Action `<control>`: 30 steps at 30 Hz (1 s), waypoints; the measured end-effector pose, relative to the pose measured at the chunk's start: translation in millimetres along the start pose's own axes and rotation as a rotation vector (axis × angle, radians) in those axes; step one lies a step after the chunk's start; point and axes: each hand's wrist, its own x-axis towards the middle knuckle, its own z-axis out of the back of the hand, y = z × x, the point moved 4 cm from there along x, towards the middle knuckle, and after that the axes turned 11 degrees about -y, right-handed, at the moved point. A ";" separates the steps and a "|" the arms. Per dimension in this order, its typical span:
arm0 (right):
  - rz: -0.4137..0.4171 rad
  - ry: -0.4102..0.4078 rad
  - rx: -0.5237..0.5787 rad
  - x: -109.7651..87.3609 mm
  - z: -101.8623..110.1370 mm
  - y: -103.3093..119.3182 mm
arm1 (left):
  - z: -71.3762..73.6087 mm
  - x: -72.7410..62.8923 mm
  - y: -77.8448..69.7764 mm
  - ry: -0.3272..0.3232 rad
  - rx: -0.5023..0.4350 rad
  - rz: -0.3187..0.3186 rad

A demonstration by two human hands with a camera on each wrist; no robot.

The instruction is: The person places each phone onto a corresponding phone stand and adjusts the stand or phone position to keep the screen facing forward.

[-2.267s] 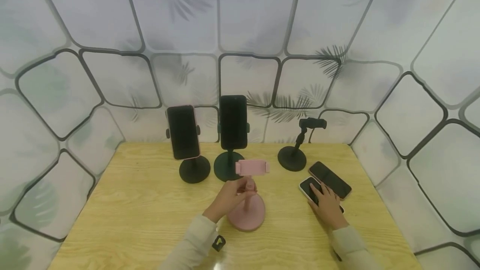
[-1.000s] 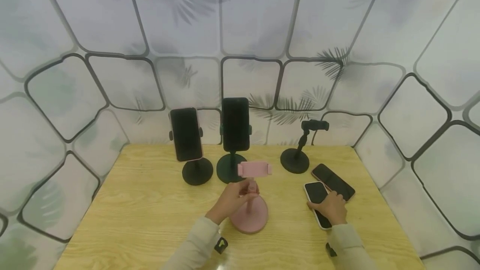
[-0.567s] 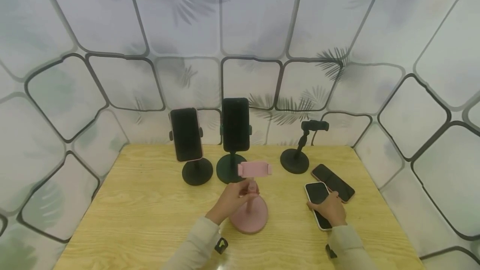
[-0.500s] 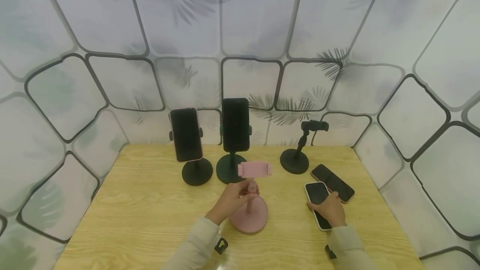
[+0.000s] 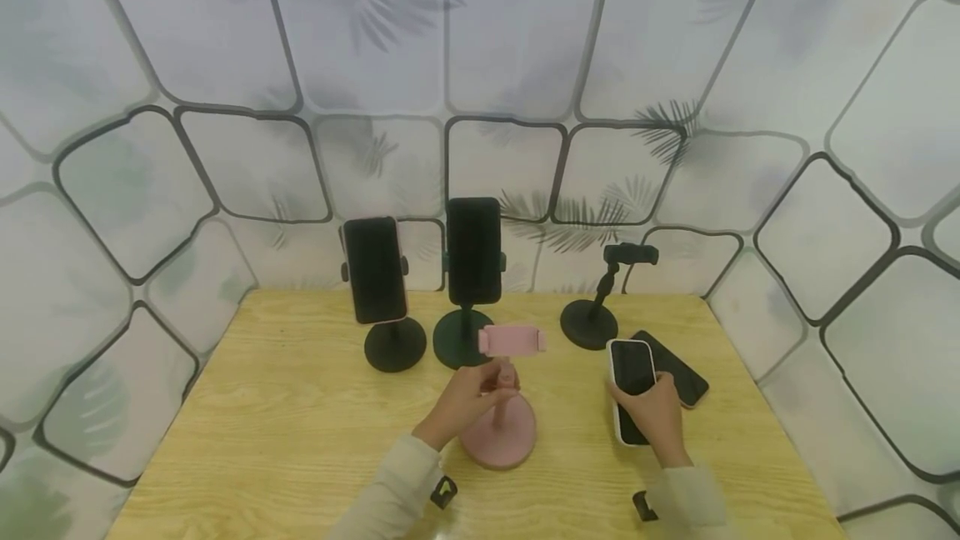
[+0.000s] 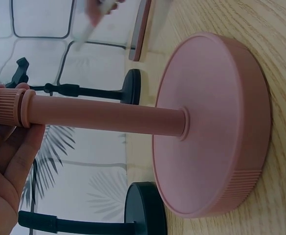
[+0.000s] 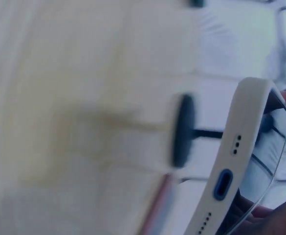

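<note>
My left hand holds the ribbed collar on the post of a pink phone stand, whose round base rests on the table. In the left wrist view the fingers curl behind that collar. The stand's pink clamp holds no phone. My right hand grips a smartphone in a white case by its sides, screen facing up. The right wrist view shows the bottom edge of the white case, with its charging port, lifted clear of the table.
A second phone lies flat beyond the right hand. Behind it stands a black phone stand with a bare clamp. Two more stands hold upright phones at the back: a black one and a dark green one. A patterned curtain surrounds the wooden table.
My right hand has slid the white-cased phone out beside the other phone, gripped its sides and raised it off the table. The left hand keeps its hold on the pink stand.
</note>
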 end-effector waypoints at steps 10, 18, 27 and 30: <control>0.046 -0.156 0.193 -31.0 32.8 87.6 | 0.5 1.8 -0.4 0.009 0.034 -0.044; 0.116 -0.239 0.362 -57.9 55.9 139.9 | 0.3 1.4 0.9 0.021 0.042 -0.014; 0.280 -0.282 0.540 -87.8 50.6 182.4 | -0.1 1.7 -0.6 0.020 -0.018 -0.028; 0.340 -0.293 0.553 -97.2 41.6 191.4 | 1.3 1.2 -1.1 0.013 0.002 -0.035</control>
